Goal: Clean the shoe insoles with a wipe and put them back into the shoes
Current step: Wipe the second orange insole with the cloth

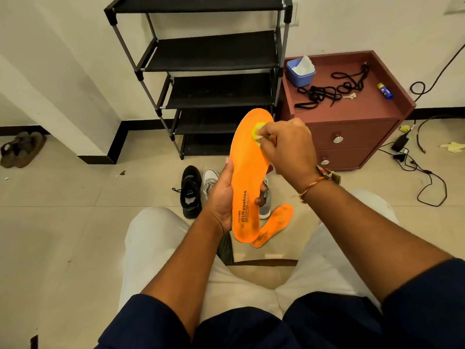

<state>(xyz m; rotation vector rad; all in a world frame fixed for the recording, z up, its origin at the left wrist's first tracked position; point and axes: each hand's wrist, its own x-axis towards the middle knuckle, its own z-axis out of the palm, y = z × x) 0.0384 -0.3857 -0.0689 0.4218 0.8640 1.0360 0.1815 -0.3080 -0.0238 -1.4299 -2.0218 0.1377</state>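
At the far left of the frame we see a pair of brown sandals (22,149) on the floor against the wall. In the upper middle stands a black shoe rack (214,59), and below it on the tiles a black shoe (191,192) lies just beside a grey-and-white shoe (210,178) that is partly hidden. At the centre, the left hand (221,197) grips an orange insole (247,177) upright by its lower half: the thumb runs along its left edge and the fingers curl round to the right edge. Near the insole's top, the right hand (289,147) pinches a crumpled yellow wipe (259,134) in its fingers and presses it on the orange surface. A second orange insole (279,220) lies on the floor just lower right of the held one, its heel end behind it. Further right stands a maroon cabinet (352,132); its tabletop carries a blue box of tissues (300,71), tangled black laces (334,89) and a small blue tube (385,91). At the right edge, black cables (425,172) trail over the floor.
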